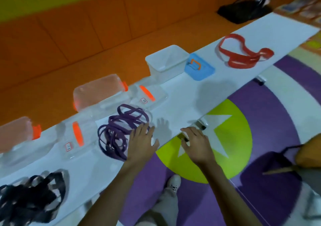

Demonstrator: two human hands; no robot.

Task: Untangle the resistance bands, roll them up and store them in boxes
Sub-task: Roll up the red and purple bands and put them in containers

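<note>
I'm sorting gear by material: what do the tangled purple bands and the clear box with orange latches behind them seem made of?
Tangled purple bands: probably rubber or latex, matte; they lie in limp, flat loops without shine. Clear box with orange latches: apparently rigid transparent plastic, smooth; the orange background shows through its walls.

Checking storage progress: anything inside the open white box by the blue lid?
No band shows inside the white box: the visible interior is plain white. Its blue lid lies beside it. The near wall covers the floor's near edge.
</note>
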